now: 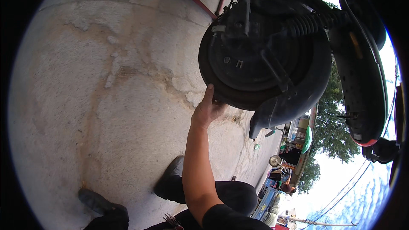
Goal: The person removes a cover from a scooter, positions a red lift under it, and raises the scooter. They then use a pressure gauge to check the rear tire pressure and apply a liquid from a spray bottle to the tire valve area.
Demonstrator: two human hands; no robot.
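one left hand has its grip around the black tyre, a hold best kept clear of the mudguard.

An outdoor street-side place; cracked concrete, a low building, trees and open sky show it

Hand on wheel; fender lower right, trees behind.

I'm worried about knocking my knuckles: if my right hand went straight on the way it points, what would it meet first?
The black tyre. The right hand appears to be against its edge, though depth is hard to judge in this single view.
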